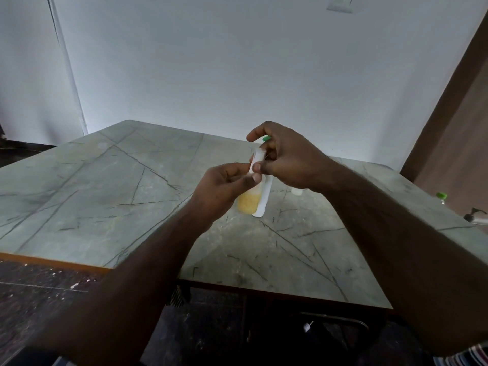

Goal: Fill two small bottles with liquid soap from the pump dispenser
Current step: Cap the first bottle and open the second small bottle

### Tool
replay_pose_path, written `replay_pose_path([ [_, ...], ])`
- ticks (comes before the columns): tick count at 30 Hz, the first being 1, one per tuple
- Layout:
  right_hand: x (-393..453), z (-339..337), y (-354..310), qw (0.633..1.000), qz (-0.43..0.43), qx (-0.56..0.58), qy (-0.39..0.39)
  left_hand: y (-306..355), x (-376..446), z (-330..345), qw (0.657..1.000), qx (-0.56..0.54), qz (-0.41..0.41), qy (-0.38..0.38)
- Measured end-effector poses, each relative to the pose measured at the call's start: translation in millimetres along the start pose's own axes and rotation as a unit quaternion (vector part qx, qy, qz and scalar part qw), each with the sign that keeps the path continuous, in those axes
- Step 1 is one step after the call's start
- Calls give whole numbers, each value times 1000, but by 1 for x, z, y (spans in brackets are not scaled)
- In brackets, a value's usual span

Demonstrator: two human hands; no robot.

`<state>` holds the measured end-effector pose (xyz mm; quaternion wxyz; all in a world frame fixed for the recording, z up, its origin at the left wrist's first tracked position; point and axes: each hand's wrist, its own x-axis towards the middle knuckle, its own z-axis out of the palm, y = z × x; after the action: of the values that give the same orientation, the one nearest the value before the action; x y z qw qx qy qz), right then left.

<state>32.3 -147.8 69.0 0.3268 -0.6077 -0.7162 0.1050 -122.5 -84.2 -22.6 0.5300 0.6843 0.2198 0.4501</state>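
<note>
Left hand [224, 190]: frame centre, forearm rising from lower left, thumb and forefinger pinched together. Right hand [286, 157]: just above and right, forearm from lower right, index finger arched, thumb pressed near left fingertips.

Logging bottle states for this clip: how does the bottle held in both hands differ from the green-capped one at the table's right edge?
The held bottle is lifted above the table, gripped by the left hand and right hand; the green-capped bottle stands untouched on it. The held bottle shows yellow liquid in its lower part; the other's contents cannot be made out. The held bottle is central; the other is near the pump dispenser. Both look like small clear bottles.
</note>
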Motion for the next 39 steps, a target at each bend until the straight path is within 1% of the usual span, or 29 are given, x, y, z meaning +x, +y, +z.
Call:
replay_pose_path([
  [5,-4,1,2,1000,-7,10,10,1,4,-2,1000,1,1,9],
  [9,-5,-5,9,999,-1,32,20,0,8,-3,994,73,0,81],
  [11,-8,-11,12,999,-1,46,24,-2,12,-4,989,112,-13,101],
  [16,-15,-27,20,998,11,52,29,-5,15,-4,985,141,-32,96],
  [19,-20,-45,35,996,27,67,47,-10,16,-7,983,146,-45,98],
  [24,-12,-54,77,996,65,8,64,-18,28,-8,976,185,-77,90],
  [27,6,-53,99,994,72,-9,80,-24,42,-7,969,210,-89,97],
  [29,21,-50,108,995,69,-37,68,-28,52,-5,965,225,-98,93],
  [32,46,-42,115,992,58,-108,15,-35,67,-3,963,234,-101,91],
  [35,69,-34,119,986,41,-155,-32,-43,78,-3,961,233,-95,111],
  [39,94,-29,125,977,40,-198,-65,-55,83,-5,957,239,-85,139],
])
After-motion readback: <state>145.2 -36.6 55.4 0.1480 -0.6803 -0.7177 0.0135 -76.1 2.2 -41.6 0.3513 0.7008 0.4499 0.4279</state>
